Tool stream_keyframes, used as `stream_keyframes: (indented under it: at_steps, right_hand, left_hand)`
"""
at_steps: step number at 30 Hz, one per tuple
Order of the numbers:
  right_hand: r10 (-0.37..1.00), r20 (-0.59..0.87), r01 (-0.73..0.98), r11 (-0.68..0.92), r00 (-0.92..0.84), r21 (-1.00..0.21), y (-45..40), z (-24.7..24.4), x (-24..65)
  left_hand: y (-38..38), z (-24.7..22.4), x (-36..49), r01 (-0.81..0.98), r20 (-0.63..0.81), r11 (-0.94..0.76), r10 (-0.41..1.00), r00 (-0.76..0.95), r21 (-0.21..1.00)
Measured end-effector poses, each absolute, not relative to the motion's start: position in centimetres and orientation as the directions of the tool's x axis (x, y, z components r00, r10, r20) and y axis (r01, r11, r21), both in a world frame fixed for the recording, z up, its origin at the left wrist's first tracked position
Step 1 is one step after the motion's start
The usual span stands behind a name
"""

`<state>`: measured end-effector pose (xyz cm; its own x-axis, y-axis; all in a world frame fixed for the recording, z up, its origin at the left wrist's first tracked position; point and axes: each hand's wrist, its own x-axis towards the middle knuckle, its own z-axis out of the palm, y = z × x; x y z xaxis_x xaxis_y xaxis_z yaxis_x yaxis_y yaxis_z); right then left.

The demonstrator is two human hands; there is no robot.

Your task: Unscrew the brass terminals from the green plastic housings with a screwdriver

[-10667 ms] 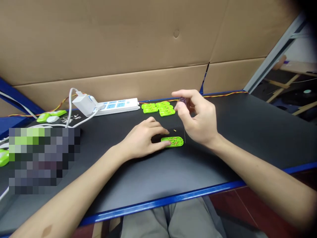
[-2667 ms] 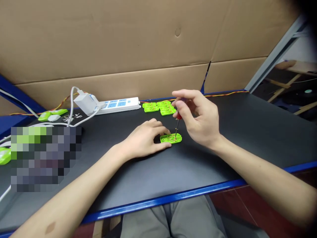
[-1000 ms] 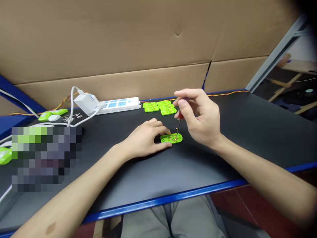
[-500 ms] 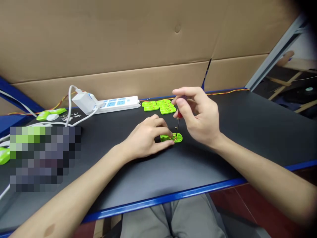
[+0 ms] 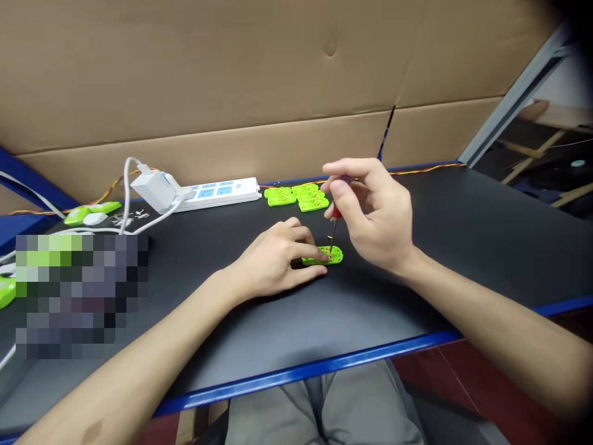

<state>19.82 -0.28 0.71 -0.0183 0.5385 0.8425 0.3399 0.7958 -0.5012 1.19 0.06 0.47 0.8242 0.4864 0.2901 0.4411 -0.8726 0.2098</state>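
Note:
My right hand (image 5: 370,210) is closed around the red handle of a screwdriver (image 5: 333,235). The shaft points down, and its tip meets a small bright green plastic shell (image 5: 336,255) lying on the black table. A small brass-coloured piece shows beside the shaft. From the left, my left hand (image 5: 282,256) holds the shell down with its fingers, covering the shell's left part. Small coppery parts sit inside the shell near the fingertips. Behind my hands, several similar green shells (image 5: 311,198) lie grouped, with coppery parts in them.
A white power strip (image 5: 222,193) with a plugged-in white charger (image 5: 155,190) stands at the back left. White cables, green-and-white pieces (image 5: 92,213) and small loose white bits (image 5: 132,218) lie to the left, near a blurred-out area. A cardboard wall (image 5: 231,80) closes the back.
The view has shifted very slightly. My left fingers have moved a little further over the green shell, and the screwdriver stays at it in my right hand.

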Motion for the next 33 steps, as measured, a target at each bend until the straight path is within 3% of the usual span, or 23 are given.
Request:
stream_keyframes:
  at_steps: [19,25,33]
  right_hand:
    - [0.584,0.808,0.272,0.793,-0.082,-0.545,-0.71,1.04,19.99]
    - [0.499,0.864,0.376,0.815,-0.068,-0.441,-0.59,1.12,19.82]
    - [0.585,0.808,0.236,0.797,-0.073,-0.556,-0.93,1.07,19.74]
  left_hand:
    - [0.17,0.55,1.12,0.434,0.278,-0.869,0.489,0.827,0.236]
    - [0.18,0.56,1.07,0.448,0.269,-0.864,0.499,0.824,0.230]
    - [0.33,0.53,1.10,0.433,0.276,-0.868,0.489,0.827,0.242]
